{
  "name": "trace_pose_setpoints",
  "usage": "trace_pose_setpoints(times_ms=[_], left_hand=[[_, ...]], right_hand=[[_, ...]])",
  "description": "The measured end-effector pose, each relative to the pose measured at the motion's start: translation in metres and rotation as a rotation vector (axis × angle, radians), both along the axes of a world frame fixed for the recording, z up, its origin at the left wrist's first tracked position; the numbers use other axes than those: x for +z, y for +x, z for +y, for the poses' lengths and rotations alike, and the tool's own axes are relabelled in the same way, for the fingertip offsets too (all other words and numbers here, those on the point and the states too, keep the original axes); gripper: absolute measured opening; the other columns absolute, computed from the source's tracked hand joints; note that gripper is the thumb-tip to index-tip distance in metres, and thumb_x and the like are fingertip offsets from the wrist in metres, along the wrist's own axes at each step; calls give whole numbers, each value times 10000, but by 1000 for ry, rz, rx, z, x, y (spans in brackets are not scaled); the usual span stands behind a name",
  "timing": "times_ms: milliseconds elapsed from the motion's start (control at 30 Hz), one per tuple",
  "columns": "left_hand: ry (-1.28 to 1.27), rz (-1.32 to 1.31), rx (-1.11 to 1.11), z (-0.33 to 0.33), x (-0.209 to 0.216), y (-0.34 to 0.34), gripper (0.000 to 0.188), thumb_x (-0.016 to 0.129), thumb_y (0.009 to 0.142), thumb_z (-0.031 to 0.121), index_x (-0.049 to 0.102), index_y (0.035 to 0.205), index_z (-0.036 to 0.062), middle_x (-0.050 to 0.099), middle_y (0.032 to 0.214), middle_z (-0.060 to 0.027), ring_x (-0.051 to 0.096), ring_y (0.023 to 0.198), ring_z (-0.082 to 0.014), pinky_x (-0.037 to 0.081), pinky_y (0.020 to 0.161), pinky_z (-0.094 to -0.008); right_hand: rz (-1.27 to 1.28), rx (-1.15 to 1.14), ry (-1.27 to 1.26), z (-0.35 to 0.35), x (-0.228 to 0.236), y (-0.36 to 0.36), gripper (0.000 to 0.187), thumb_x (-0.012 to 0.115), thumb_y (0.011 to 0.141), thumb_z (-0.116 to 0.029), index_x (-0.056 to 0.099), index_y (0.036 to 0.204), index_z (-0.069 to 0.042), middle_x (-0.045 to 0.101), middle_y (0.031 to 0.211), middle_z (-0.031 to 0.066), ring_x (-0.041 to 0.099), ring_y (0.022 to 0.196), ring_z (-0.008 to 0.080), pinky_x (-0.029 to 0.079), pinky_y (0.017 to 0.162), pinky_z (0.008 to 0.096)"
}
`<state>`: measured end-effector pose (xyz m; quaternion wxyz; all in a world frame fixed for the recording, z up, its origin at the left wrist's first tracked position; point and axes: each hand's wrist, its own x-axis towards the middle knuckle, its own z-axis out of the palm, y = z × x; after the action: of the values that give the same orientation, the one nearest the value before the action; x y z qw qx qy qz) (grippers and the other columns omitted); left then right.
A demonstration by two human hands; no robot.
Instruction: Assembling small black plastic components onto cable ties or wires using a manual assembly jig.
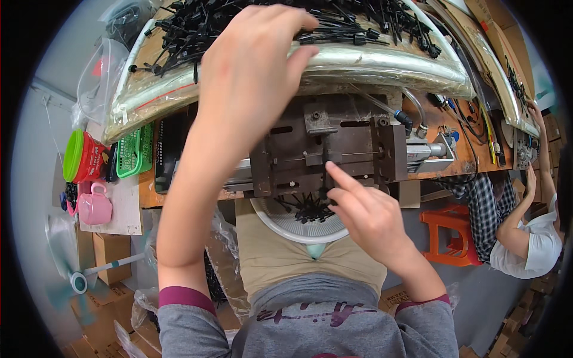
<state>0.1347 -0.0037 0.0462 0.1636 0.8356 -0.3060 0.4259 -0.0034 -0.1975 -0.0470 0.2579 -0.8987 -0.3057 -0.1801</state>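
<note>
My left hand (pixel 250 71) is raised over the near side of a pile of thin black plastic parts (pixel 352 30). Its thumb and forefinger are apart, and nothing shows between them. At the dark metal fixture (pixel 352 143), my right hand (pixel 373 221) has its forefinger stretched along a thin black stemmed part (pixel 325 179) in the middle. The thumb and curled fingers close around that part's near end, partly hiding it. Below the fixture, a white basket (pixel 271 224) on my lap holds several similar black parts.
The pile lies on a plastic-wrapped board (pixel 382 62) beyond the fixture. A pneumatic cylinder (pixel 427 152) and hoses are at right. Green baskets (pixel 134 152) and a pink mug (pixel 95 206) stand at left. Another person (pixel 525 247) works at far right, near an orange stool (pixel 447 232).
</note>
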Motion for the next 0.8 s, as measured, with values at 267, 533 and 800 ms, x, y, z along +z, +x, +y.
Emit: trace_pose_setpoints(times_ms=[267, 533, 800], left_hand=[[-20, 281, 11, -9, -8, 56, 208, 736, 800, 208, 761, 983, 114, 727, 898, -110, 696, 824, -297, 553, 768, -394], [-363, 417, -141, 22, 25, -30, 157, 791, 786, 96, 752, 930, 46, 695, 969, -8, 634, 871, -59, 505, 697, -227], [-317, 517, -209, 12, -26, -114, 318, 855, 658, 1, 738, 953, 18, 626, 1075, -103, 649, 794, -152, 575, 637, -259]], right_hand=[[-35, -38, -122, 11, 2, 6, 223, 755, 701, -69, 640, 891, -45, 658, 1258, 132, 567, 522, 172, 480, 528, 283], [92, 50, 156, 2, 32, 31, 271, 769, 801, -192, 636, 982, -39, 694, 1041, 119, 651, 608, 234, 546, 577, 334], [-243, -199, -47, 5, 107, 156, 342, 761, 719, -83, 678, 1050, -77, 694, 945, 43, 584, 622, 142, 487, 618, 294]])
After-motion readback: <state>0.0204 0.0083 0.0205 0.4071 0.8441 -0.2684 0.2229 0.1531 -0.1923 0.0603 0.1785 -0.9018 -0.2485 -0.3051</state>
